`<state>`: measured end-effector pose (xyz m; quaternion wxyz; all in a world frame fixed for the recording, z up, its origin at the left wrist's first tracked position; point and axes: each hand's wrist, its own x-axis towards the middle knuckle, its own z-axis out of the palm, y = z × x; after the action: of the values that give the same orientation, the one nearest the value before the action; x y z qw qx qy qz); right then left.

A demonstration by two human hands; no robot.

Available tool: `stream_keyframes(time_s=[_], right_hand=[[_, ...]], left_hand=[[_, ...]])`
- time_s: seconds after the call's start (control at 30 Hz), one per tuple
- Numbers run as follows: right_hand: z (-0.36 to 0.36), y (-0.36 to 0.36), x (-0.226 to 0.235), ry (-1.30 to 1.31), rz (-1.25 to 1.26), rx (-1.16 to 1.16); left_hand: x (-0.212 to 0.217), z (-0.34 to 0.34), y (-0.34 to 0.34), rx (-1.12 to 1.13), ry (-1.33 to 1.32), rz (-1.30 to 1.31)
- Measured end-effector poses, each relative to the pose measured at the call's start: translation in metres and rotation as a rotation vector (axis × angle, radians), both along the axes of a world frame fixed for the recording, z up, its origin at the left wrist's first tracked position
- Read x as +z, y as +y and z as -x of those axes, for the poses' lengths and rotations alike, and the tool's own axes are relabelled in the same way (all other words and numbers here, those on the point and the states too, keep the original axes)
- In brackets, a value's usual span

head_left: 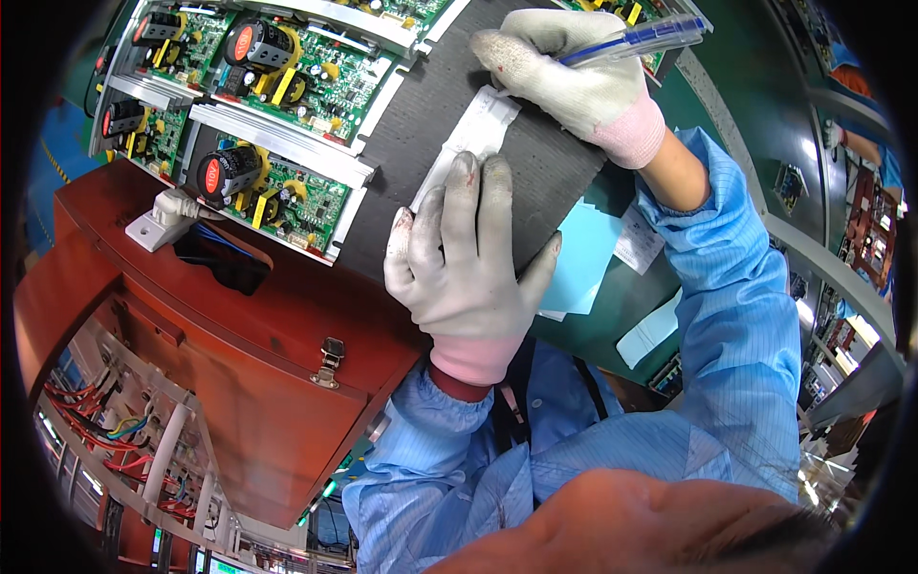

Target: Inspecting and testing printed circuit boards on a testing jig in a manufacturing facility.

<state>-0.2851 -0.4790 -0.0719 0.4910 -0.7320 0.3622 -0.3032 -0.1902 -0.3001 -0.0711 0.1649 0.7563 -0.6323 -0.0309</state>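
A narrow white paper strip [481,124] lies on a dark grey board [411,110]. My left hand [469,253], in a white glove with a pink cuff, rests with its fingers stretched out over the strip's lower part. Gripped in my right hand [574,81], gloved the same way, is a clear pen with blue ink [645,38]. It slants up to the right, and its tip is around the upper end of the strip, mostly hidden by the glove.
Left of the board sit several green circuit boards [296,196] in metal frames with large black capacitors. A red-brown metal box [258,354] with a latch and a white plug [163,220] stands nearer. Light-blue sheets [581,253] lie on the green table [612,320].
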Motion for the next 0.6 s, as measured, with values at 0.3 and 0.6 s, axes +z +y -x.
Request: stream_keyframes(time_s=[0.3, 0.6], right_hand=[[0.003, -0.002, 0.002, 0.031, 0.002, 0.05], [0.0, 0.0, 0.012, 0.036, -0.156, 0.024]], left_hand=[[0.0, 0.002, 0.0, 0.011, 0.003, 0.013], [-0.001, 0.0, -0.001, 0.018, 0.018, 0.016]])
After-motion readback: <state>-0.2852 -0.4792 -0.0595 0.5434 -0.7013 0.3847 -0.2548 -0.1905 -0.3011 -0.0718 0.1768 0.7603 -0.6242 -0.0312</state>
